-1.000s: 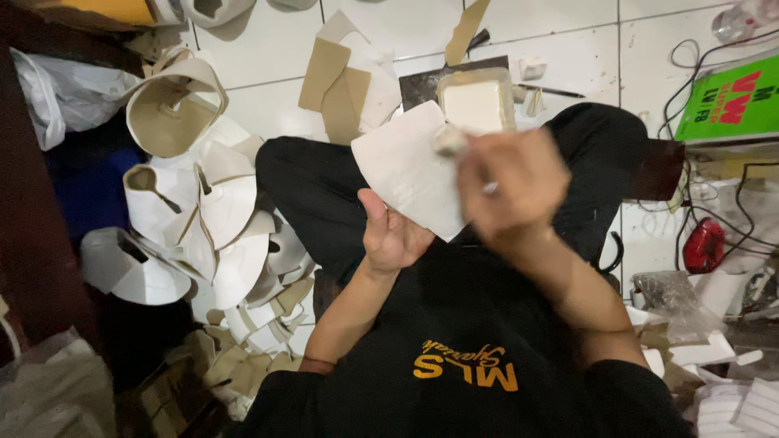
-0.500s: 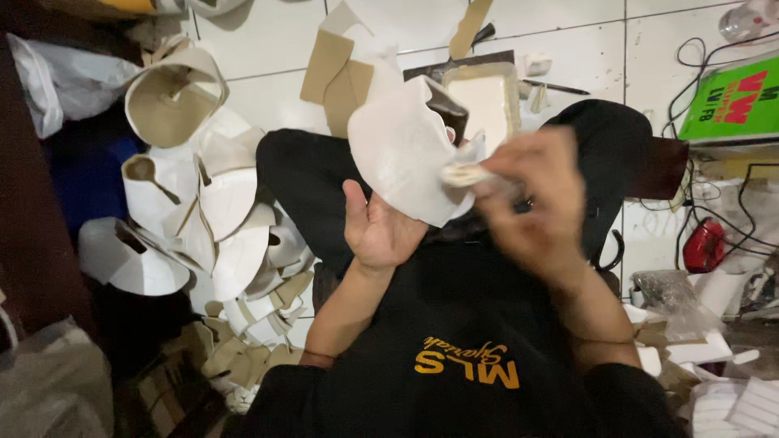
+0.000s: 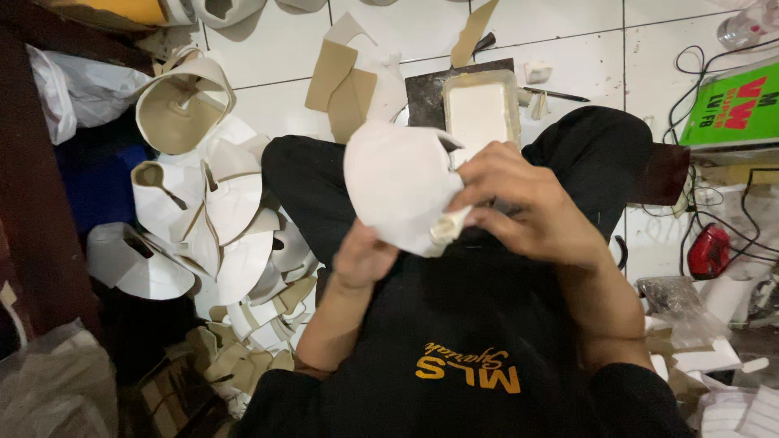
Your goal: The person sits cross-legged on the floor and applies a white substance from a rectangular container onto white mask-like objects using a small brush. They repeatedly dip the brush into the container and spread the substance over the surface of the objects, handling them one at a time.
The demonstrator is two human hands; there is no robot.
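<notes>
While in hands, white tray point(image 3: 479, 113).

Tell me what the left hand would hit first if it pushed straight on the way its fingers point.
The left hand points up under the curved white piece, already touching it. Past that, probably the tray of white paste, though depth is unclear.

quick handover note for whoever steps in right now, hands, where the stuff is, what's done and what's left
Left hand: under the white curved piece, supporting it from below.
Right hand: pinching the piece's lower right edge, fingers closed on it.
The piece is held over the lap, bent into a dome.
The rectangular tray of white paste sits on the tiled floor just ahead.
Done: a pile of shaped white pieces lies to the left.
Left: the held piece is not yet on the pile; tan flat cutouts lie on the floor.
</notes>
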